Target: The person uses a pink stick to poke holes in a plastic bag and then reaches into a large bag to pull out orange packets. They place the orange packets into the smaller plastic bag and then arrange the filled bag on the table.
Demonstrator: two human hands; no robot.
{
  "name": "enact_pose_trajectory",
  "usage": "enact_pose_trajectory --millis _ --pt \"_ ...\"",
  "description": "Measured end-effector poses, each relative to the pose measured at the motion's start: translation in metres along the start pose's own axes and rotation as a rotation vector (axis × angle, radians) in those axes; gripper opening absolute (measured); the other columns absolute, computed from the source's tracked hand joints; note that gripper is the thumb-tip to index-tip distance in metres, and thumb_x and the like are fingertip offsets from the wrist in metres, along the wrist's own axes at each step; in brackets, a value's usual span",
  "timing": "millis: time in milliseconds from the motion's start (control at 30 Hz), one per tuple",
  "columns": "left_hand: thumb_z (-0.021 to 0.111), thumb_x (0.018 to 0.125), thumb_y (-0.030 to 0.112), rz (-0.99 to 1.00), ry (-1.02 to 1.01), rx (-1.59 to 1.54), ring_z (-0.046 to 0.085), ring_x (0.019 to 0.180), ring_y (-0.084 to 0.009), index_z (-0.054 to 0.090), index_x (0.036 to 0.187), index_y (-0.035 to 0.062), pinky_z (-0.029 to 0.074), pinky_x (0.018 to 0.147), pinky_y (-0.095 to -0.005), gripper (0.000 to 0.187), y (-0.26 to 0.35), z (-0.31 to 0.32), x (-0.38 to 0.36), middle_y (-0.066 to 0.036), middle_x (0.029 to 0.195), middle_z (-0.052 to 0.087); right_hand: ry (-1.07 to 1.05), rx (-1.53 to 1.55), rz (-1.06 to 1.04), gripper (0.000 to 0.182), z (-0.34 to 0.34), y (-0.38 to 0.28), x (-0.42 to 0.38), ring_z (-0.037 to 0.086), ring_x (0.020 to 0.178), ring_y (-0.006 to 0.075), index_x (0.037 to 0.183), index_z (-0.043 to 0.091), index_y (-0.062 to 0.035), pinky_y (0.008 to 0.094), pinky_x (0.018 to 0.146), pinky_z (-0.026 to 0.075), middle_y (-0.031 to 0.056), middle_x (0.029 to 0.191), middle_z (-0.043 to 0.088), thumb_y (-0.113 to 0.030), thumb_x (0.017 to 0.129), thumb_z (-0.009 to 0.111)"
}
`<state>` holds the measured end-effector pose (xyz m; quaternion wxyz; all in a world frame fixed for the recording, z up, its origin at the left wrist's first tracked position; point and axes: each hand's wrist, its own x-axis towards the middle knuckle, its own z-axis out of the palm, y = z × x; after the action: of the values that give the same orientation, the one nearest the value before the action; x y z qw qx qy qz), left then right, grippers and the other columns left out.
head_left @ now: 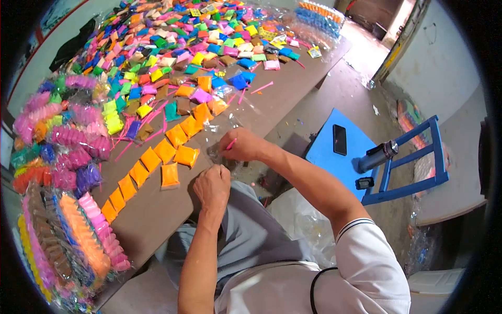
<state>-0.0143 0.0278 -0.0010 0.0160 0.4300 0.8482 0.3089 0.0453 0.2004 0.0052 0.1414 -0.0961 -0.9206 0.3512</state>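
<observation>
My right hand [243, 145] is closed around a short pink plastic stick [231, 143], just past the table's near edge. Crinkled clear plastic [213, 137] lies beside its fingers. My left hand [212, 187] is curled at the table edge, knuckles up; whatever its fingers may hold is hidden. Left of the hands, a slanting row of orange packets [150, 158] runs along the table. Two more packets sit out of line, one orange packet [186, 156] closer to my hands and another orange packet [170, 176] below it.
A large heap of small coloured packets [172, 42] covers the far part of the brown table [157, 209]. Bundled packets in clear bags [83, 230] line the left side. On the right, a blue chair [329, 141] bears a phone [339, 139] and a flask [377, 155].
</observation>
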Motion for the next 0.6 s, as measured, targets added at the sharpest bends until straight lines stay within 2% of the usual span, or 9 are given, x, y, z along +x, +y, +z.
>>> enact_pose_trajectory --millis 67,167,267,400,467,600 --pt "0.055 0.09 0.028 0.012 0.01 0.007 0.061 0.07 -0.0465 0.062 0.07 0.0008 0.046 0.063 -0.0558 0.034 0.0 0.001 0.002 -0.024 0.073 0.063 -0.049 -0.29 -0.027 0.013 0.005 -0.002 0.0 0.065 0.076 0.0377 0.073 0.066 -0.0072 0.0519 0.067 0.048 0.0158 0.075 0.066 -0.02 0.07 0.066" --pt "0.057 0.088 0.023 0.022 0.011 0.059 0.064 0.068 -0.0421 0.063 0.068 0.0033 0.049 0.063 -0.0537 0.029 0.002 -0.001 0.004 -0.021 0.071 0.065 0.045 -0.341 0.086 0.014 0.007 -0.007 0.003 0.065 0.076 0.0385 0.071 0.066 -0.0065 0.0518 0.068 0.048 0.0164 0.074 0.066 -0.02 0.07 0.067" --pt "0.057 0.088 0.024 0.009 0.016 0.05 0.064 0.068 -0.0425 0.064 0.069 0.0033 0.049 0.063 -0.0539 0.029 0.001 -0.002 0.006 -0.021 0.072 0.066 0.122 -0.288 0.035 0.015 0.012 0.002 0.002 0.065 0.076 0.0386 0.071 0.066 -0.0061 0.0522 0.068 0.049 0.0164 0.073 0.066 -0.021 0.069 0.067" --pt "0.055 0.09 0.027 -0.018 -0.017 0.004 0.061 0.07 -0.0464 0.061 0.069 0.0008 0.046 0.063 -0.0556 0.034 0.0 0.0 0.003 -0.024 0.071 0.062 0.141 -0.296 0.069 0.015 0.011 0.006 0.0 0.065 0.076 0.0387 0.072 0.067 -0.0075 0.0518 0.068 0.049 0.015 0.073 0.066 -0.023 0.069 0.068" --pt "0.055 0.089 0.027 -0.012 -0.005 0.006 0.061 0.07 -0.0466 0.061 0.069 0.0008 0.046 0.063 -0.0555 0.034 -0.001 0.0 0.002 -0.024 0.071 0.062 0.005 -0.052 0.148 0.015 -0.001 -0.006 0.0 0.065 0.079 0.0373 0.073 0.068 -0.0092 0.0517 0.07 0.049 0.0135 0.076 0.067 -0.023 0.07 0.068" --pt "0.054 0.089 0.027 -0.004 0.005 0.016 0.061 0.071 -0.0468 0.061 0.069 0.001 0.046 0.063 -0.0558 0.034 0.002 0.0 0.005 -0.025 0.072 0.062 0.004 -0.23 -0.008 0.015 -0.002 -0.011 0.002 0.062 0.07 0.0364 0.071 0.064 -0.0039 0.0463 0.064 0.048 0.0161 0.07 0.063 -0.018 0.072 0.069"
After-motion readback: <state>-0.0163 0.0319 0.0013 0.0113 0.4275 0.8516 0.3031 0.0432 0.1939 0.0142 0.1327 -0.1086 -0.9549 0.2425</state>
